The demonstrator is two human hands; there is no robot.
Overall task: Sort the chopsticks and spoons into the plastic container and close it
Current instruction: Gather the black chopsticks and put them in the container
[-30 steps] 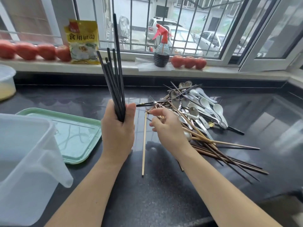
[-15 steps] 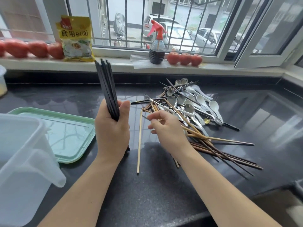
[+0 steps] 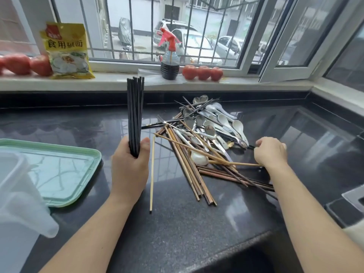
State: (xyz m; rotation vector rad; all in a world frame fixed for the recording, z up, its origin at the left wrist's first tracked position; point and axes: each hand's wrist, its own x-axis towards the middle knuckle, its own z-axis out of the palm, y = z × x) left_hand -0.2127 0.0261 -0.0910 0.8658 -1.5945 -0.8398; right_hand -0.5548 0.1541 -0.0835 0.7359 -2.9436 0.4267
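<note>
A single wide-angle view looks from the person's head, forward and down over the dark table (image 3: 177, 223), close enough that both forearms reach in from the bottom edge. It faces the window sill (image 3: 118, 81) and the barred window (image 3: 177, 26) beyond, whose straight lines bend toward the picture's edges

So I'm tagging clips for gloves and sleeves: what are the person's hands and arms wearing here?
Nothing that shows. The left hand and right hand are bare, with no gloves, and no rings or watch visible from this side. Both forearms are uncovered up to the bottom edge of the picture, so no sleeve is in view. Fingernails look short and unpainted where they show.
</note>
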